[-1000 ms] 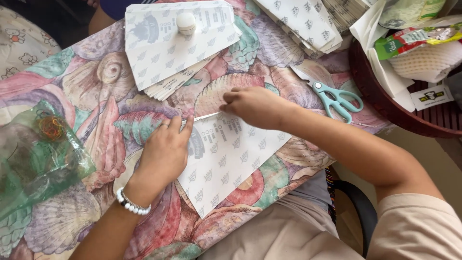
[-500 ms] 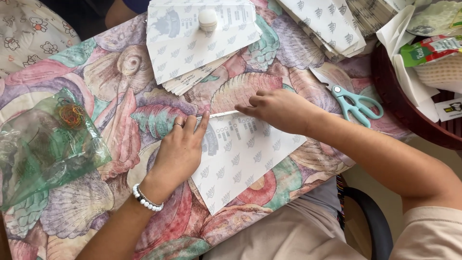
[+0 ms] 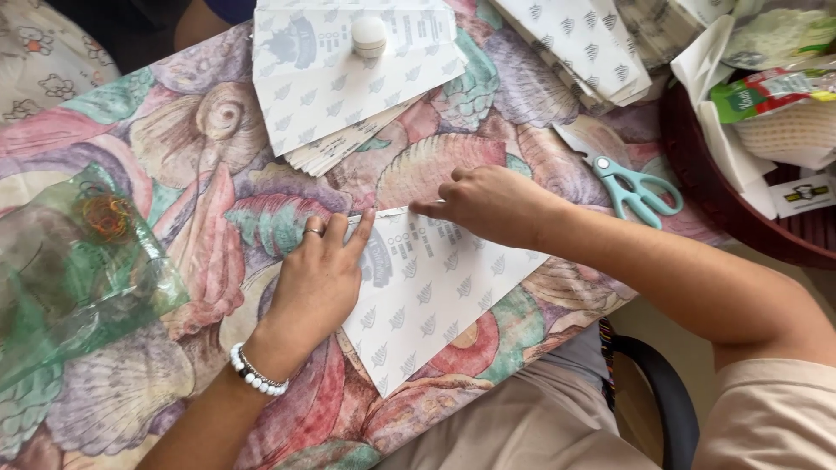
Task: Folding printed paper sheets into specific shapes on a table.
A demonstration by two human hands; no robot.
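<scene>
A white paper sheet [image 3: 431, 300] printed with small grey leaves lies flat on the shell-patterned tablecloth [image 3: 200, 191]. My left hand [image 3: 318, 278] rests palm down on the sheet's left part, fingers spread, a ring on one finger and a white bead bracelet at the wrist. My right hand [image 3: 488, 202] presses its fingertips on the sheet's upper edge, fingers bent. Neither hand holds anything off the table.
A stack of the same printed sheets [image 3: 335, 87] lies beyond, with a small white round cap [image 3: 368, 35] on top. Teal scissors [image 3: 634, 187] lie to the right. A dark red basket [image 3: 740, 218] holds packets. A crumpled clear plastic bag [image 3: 78, 261] sits left.
My left hand has slid a little rightward along the sheet's upper edge. My right hand stays pressed at that edge. The view has shifted slightly.
</scene>
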